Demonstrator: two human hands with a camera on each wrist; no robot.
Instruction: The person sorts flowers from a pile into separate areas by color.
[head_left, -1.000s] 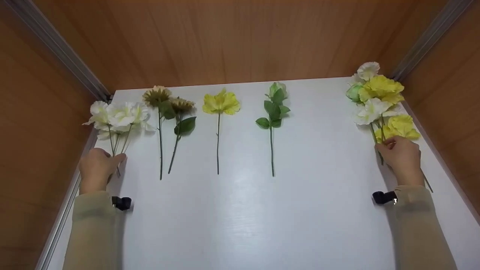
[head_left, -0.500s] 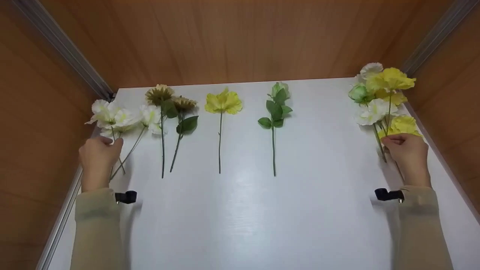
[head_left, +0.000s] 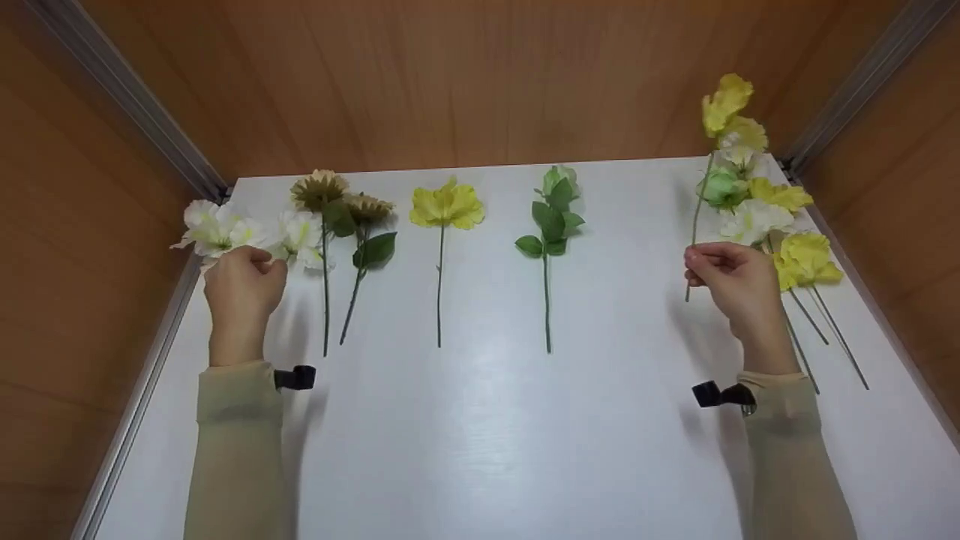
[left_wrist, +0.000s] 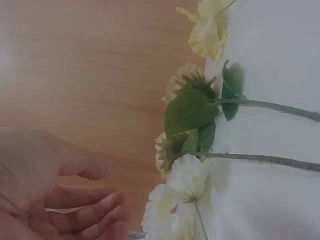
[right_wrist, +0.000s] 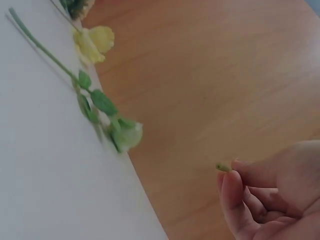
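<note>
My right hand (head_left: 739, 289) pinches the green stem of a yellow flower (head_left: 726, 103) between thumb and fingers, raised above the table. The stem's cut end (right_wrist: 223, 167) pokes out past the fingertips in the right wrist view. Beneath and beside that hand lies a pile with white flowers (head_left: 757, 220), a pale green rose (head_left: 724, 187) and more yellow flowers (head_left: 810, 259). My left hand (head_left: 244, 289) hovers just in front of several white flowers (head_left: 217, 227) at the left. Its fingers (left_wrist: 107, 212) are loosely bent, apart from the thumb, and hold nothing.
Between the hands, two beige flowers (head_left: 319, 191), a single yellow flower (head_left: 448, 206) and a leafy pale green rose (head_left: 556, 214) lie in a row on the white table (head_left: 480, 435). Wooden panels (head_left: 480, 82) wall in the back and both sides.
My right hand has lifted one yellow flower off the right pile and carried it leftward. My left hand has come away from the white stems, moving right and upward; those flowers have spread apart.
</note>
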